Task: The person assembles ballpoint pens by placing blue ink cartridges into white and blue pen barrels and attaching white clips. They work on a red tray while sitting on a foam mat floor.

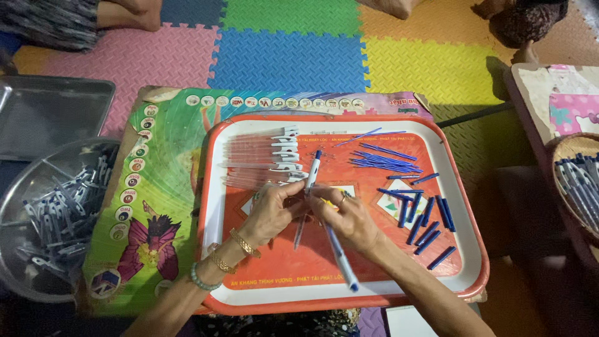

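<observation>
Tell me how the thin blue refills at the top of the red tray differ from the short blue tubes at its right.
The refills are long and very thin; the tubes are short and thicker. The refills lie in a loose bundle, nearly level; the tubes lie scattered, mostly slanted or upright in the picture. Both are blue and lie loose on the tray, clear of both hands.

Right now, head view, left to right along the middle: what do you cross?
Metal bowl of clips → colourful board → left hand → right hand → loose blue pen parts → tray's right rim → basket of pens.
</observation>
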